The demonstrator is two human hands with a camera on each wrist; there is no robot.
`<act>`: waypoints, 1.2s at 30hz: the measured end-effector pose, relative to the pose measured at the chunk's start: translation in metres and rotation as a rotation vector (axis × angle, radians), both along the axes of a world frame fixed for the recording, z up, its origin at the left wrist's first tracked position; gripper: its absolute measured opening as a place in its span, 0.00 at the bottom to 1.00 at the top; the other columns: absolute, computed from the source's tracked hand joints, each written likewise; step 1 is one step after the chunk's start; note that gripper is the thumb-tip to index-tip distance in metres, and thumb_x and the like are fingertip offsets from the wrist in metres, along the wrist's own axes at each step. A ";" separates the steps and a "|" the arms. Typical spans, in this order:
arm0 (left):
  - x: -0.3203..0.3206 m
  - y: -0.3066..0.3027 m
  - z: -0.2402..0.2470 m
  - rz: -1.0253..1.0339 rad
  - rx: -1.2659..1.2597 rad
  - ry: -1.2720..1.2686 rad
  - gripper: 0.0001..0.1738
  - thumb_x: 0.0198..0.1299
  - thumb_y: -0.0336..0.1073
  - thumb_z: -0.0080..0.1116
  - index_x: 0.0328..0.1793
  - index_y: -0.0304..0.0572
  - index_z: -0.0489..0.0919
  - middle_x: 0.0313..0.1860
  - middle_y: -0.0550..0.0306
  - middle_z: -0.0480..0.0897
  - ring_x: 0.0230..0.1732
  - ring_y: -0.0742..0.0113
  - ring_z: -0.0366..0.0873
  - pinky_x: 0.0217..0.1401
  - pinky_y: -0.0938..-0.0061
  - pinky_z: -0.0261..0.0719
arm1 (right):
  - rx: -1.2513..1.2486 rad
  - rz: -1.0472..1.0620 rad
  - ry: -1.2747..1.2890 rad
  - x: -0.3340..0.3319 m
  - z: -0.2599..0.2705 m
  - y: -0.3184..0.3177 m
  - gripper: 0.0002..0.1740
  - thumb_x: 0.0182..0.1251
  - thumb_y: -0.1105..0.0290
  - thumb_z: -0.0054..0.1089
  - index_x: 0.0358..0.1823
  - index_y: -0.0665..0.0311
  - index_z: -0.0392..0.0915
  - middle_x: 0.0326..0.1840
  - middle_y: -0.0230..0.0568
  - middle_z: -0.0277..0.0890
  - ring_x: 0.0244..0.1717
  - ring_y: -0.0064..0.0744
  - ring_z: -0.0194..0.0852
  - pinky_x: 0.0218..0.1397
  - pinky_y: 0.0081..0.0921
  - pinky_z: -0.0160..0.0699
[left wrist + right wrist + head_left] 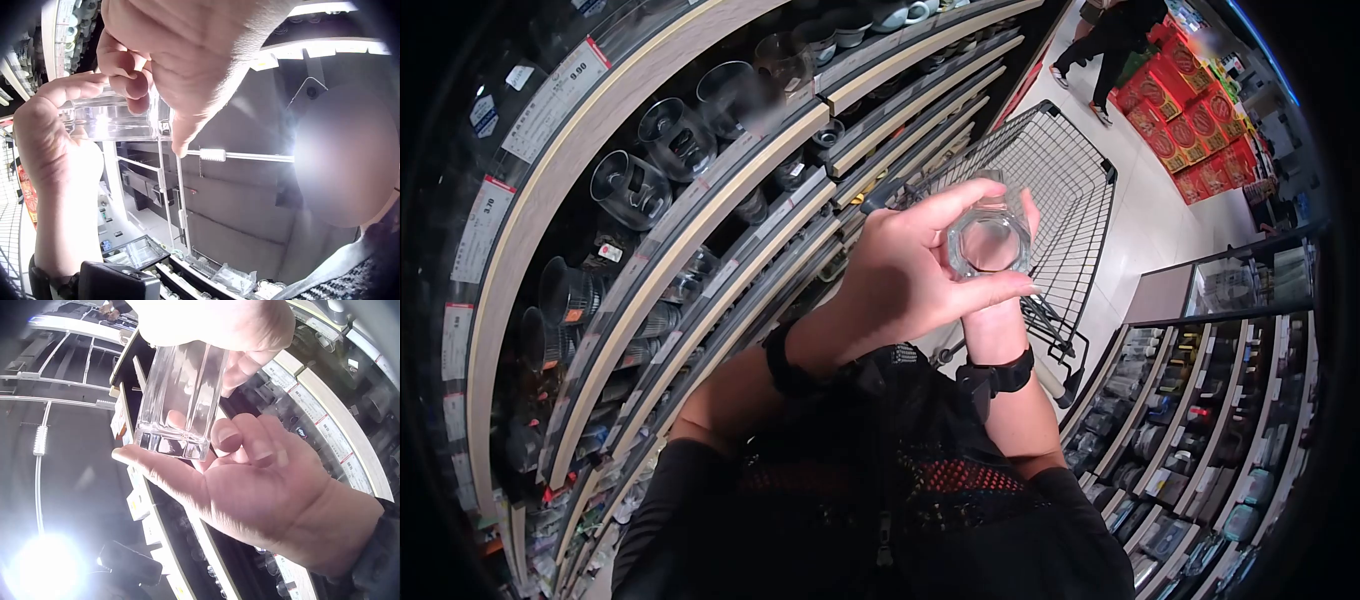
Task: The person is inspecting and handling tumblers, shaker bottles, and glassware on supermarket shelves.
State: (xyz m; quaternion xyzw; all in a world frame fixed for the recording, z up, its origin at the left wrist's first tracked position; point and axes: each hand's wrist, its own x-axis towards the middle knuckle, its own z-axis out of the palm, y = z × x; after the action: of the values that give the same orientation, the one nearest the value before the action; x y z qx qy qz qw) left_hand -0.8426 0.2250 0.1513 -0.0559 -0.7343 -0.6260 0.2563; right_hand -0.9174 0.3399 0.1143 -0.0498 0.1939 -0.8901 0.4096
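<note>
A clear faceted drinking glass [990, 247] is held up in front of my chest, its thick many-sided base towards the head camera. My left hand [890, 268] has thumb and forefinger on either side of that base. In the right wrist view, the left hand's other fingers [253, 440] curl beside the glass's heavy foot [172, 444]. My right hand [44, 128] wraps the other end, fingers reaching along the glass in the left wrist view. From the head, most of the right hand is hidden behind the glass and left hand.
Shelves of glassware [665, 140] with price tags curve along my left. A wire shopping cart [1065, 205] stands just beyond my hands. Stacked red boxes [1190, 125] and a walking person [1100, 50] are farther off. More stocked shelves [1200, 420] line the right.
</note>
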 end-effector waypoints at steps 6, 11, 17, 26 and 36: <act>0.001 -0.008 0.001 -0.073 -0.051 0.054 0.39 0.48 0.42 0.82 0.68 0.39 0.79 0.38 0.53 0.89 0.23 0.81 0.76 0.29 0.83 0.78 | 0.100 -0.263 -0.171 -0.009 -0.014 -0.010 0.34 0.70 0.32 0.47 0.49 0.57 0.76 0.42 0.40 0.79 0.43 0.42 0.81 0.45 0.40 0.84; 0.015 -0.026 0.010 -0.340 0.348 -0.327 0.26 0.76 0.34 0.54 0.76 0.32 0.70 0.43 0.54 0.86 0.32 0.77 0.79 0.33 0.82 0.79 | 0.261 -0.401 -0.071 -0.005 0.012 -0.012 0.37 0.71 0.30 0.45 0.49 0.62 0.76 0.43 0.42 0.82 0.40 0.39 0.82 0.44 0.35 0.84; 0.026 -0.050 -0.027 -0.440 0.610 -0.413 0.28 0.75 0.35 0.52 0.76 0.27 0.67 0.40 0.53 0.84 0.32 0.69 0.82 0.31 0.79 0.81 | 0.303 -0.521 0.391 -0.018 -0.002 -0.009 0.42 0.72 0.31 0.45 0.52 0.72 0.72 0.41 0.48 0.82 0.32 0.39 0.85 0.38 0.29 0.86; 0.047 -0.067 -0.062 -0.203 -0.066 -0.190 0.38 0.49 0.40 0.81 0.66 0.34 0.76 0.47 0.53 0.82 0.41 0.60 0.83 0.47 0.68 0.81 | 0.411 -0.525 1.092 0.004 0.001 -0.019 0.45 0.54 0.47 0.78 0.61 0.76 0.68 0.51 0.50 0.80 0.47 0.37 0.85 0.49 0.29 0.87; 0.089 -0.078 -0.110 0.082 0.058 -0.407 0.37 0.45 0.47 0.82 0.61 0.42 0.81 0.42 0.51 0.87 0.42 0.61 0.86 0.49 0.69 0.82 | 0.719 -0.052 1.293 0.022 0.001 -0.048 0.45 0.51 0.59 0.83 0.68 0.69 0.68 0.57 0.47 0.80 0.52 0.30 0.83 0.50 0.27 0.85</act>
State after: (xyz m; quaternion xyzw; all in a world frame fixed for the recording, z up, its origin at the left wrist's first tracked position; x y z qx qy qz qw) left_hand -0.7536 0.1471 0.0414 0.1089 -0.7541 -0.6346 0.1294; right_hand -0.8952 0.2921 0.1153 -0.4223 0.6772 -0.5738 0.1836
